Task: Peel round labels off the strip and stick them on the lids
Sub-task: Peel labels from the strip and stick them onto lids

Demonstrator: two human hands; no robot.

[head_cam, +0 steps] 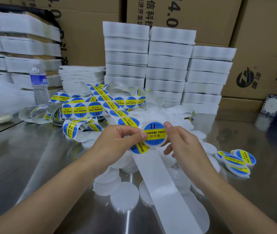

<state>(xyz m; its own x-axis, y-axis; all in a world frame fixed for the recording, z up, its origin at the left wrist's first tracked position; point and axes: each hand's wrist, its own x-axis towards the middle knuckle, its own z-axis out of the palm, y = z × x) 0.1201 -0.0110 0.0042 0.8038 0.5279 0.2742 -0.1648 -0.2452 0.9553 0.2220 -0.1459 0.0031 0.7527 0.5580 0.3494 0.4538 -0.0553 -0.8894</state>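
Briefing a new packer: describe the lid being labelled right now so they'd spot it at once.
On the shiny steel table lies a heap of bare round white plastic lids. Above it, the left hand and right hand hold one white lid. Unlike its bare neighbours, it wears a blue and yellow round label.

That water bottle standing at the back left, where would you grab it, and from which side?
Probably round the blue-labelled middle of the water bottle, coming from the near side. It stands upright, so its round body fits a wrapped hand. Label strips crowd its right and white stacks rise behind it; the front looks most open.
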